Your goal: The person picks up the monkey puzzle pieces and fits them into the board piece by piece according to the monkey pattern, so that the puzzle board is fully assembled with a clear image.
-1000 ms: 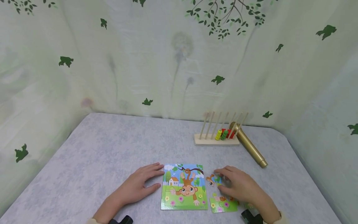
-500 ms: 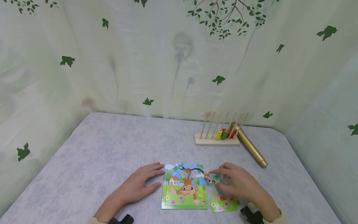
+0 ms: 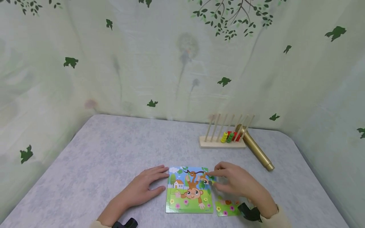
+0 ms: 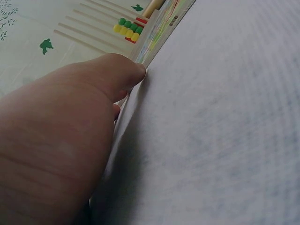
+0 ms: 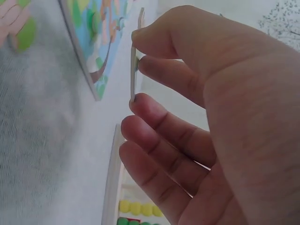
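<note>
A square jigsaw board (image 3: pixel 178 202) with a monkey, a house and flowers on it lies flat near the table's front. My left hand (image 3: pixel 145 185) rests on the table left of it, fingers extended, fingertips at the board's left edge. Between thumb and fingers my right hand (image 3: pixel 238 181) pinches a jigsaw piece (image 3: pixel 204 181) with part of a monkey's face, over the board's upper right side. In the right wrist view the held piece (image 5: pixel 133 77) appears edge-on, raised off the surface. Several loose jigsaw pieces (image 3: pixel 225 209) lie right of the board, partly hidden by my right wrist.
A wooden peg stand (image 3: pixel 220 145) with yellow, green and red beads stands at the back right. Beside it a gold-coloured tube (image 3: pixel 258 152) lies slantwise. A leaf-printed curtain (image 3: pixel 128 63) rises behind the grey table (image 3: pixel 122 142).
My right hand has moved left with the jigsaw piece, from beside the board to over its right edge. The left hand has stayed put.
</note>
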`<state>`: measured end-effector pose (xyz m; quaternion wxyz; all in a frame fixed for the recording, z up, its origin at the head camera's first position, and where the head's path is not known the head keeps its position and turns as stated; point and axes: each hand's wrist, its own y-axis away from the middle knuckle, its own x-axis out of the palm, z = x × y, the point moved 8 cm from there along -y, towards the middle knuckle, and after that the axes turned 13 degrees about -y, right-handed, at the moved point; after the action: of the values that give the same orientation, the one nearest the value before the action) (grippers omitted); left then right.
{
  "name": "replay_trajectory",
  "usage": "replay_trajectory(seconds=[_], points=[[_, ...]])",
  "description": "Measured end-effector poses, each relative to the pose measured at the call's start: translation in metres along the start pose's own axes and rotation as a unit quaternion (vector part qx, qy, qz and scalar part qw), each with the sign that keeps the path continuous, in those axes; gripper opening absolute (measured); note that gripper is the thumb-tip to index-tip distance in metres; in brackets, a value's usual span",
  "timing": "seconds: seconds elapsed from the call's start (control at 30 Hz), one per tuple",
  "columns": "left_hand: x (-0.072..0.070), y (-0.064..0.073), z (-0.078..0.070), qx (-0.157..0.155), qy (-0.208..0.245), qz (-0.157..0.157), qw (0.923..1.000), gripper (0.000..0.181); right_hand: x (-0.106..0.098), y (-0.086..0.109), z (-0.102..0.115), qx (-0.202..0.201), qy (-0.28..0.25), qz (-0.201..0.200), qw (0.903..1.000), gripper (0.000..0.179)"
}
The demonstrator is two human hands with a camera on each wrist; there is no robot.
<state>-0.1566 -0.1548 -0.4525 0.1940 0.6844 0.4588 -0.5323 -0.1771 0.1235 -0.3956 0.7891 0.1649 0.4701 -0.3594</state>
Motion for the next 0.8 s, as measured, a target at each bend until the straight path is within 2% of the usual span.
replay_trajectory(seconds=[0.23,0.5,0.8], points=[[0.000,-0.001,0.000,-0.002,-0.004,0.000,1.0000,0.042,0.010,-0.002,0.002,-0.003,-0.020,0.003,0.9998,0.037],[0.001,-0.001,0.000,-0.001,0.000,0.005,1.0000,0.043,0.028,-0.004,-0.002,-0.002,-0.060,0.044,0.9972,0.034],[-0.002,-0.001,-0.001,0.007,-0.004,-0.006,0.9999,0.041,0.037,-0.007,-0.005,-0.002,-0.078,0.061,0.9950,0.030]])
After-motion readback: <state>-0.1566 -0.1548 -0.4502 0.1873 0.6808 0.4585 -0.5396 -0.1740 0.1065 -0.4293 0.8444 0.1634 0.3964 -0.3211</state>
